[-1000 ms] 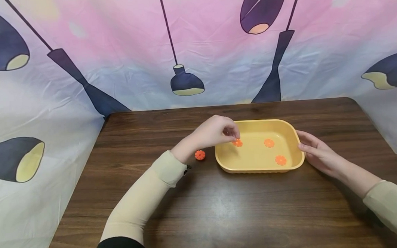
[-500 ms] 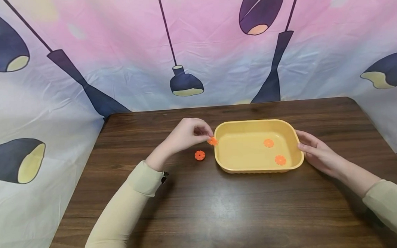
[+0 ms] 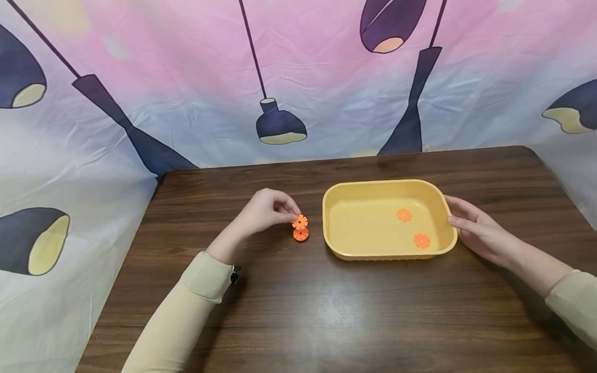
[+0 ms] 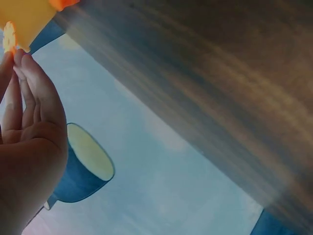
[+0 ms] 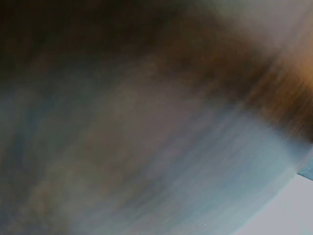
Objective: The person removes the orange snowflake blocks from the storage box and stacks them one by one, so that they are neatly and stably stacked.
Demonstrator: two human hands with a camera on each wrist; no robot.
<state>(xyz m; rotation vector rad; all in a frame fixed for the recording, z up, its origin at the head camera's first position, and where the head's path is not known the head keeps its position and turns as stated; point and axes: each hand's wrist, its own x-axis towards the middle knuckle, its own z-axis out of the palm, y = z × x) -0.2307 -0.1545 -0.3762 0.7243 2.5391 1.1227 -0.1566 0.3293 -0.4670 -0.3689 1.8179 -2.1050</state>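
Observation:
In the head view my left hand [image 3: 270,211] pinches an orange interlocking disc [image 3: 300,222] with notched edges and a centre hole between thumb and fingertips. It is held tilted up, just above a second orange disc [image 3: 301,235] lying flat on the table; whether the two touch I cannot tell. The left wrist view shows the same pinched disc [image 4: 10,36] at the fingertips. My right hand [image 3: 483,234] holds the right end of a yellow plastic basin [image 3: 383,257], thumb at the rim and fingers along the outer wall. Two more discs [image 3: 404,215] lie inside the basin.
The dark brown wooden table [image 3: 305,321] runs back to a patterned cloth [image 3: 211,73] hanging behind it. The basin stands right of the table's middle. The right wrist view is mostly blurred and shows no hand.
My left hand has carried its disc out of the basin, leftward over the rim, to above the disc on the table. The right hand and basin have stayed put.

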